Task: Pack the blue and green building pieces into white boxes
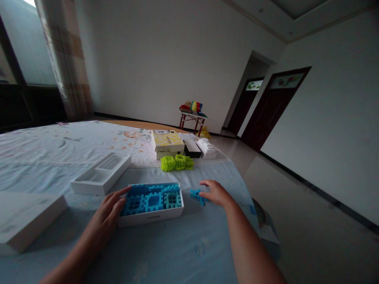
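A person's left hand, fingers loosely extended, rests against the left end of a white box of blue interlocking pieces at the lower center of the frame. The right hand — open, thumb and forefinger parted — reaches in from the lower right to a small blue cluster just left of its fingertips, beyond the box's right end; whether they touch is unclear. Lime-green pieces lie near the frame's center, and a white tray sits left of center on the blue tablecloth.
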A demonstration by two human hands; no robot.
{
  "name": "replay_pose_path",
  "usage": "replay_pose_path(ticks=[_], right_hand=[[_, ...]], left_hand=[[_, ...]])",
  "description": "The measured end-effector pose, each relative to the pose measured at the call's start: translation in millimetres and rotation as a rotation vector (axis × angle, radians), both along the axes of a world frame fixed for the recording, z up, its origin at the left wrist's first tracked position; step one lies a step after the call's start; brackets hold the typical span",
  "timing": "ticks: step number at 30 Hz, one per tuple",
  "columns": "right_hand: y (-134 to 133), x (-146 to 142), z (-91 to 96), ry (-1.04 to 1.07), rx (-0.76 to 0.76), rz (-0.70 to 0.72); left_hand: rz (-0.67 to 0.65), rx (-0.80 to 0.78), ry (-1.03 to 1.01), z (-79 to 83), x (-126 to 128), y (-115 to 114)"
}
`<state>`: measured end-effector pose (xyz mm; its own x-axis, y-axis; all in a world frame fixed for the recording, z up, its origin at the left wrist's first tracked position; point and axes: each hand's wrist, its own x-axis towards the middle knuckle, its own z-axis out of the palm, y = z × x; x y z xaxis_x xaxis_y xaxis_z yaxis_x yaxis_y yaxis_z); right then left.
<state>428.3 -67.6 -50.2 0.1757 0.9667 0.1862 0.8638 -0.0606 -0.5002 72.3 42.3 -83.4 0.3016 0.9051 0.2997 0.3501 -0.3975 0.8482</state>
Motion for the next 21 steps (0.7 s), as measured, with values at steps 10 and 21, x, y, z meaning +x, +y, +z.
replay_pose_path(ticks=[10, 21], right_hand=[[3, -8, -2.9, -0.046, -0.099, 0.011], [4, -24, 8.2, 0.148, 0.023, 0.114]], left_hand=[[-0.002, -0.037, -0.016, 3.6, 2, -4], [-0.020, -0.063, -0.024, 9.6, 3, -11]])
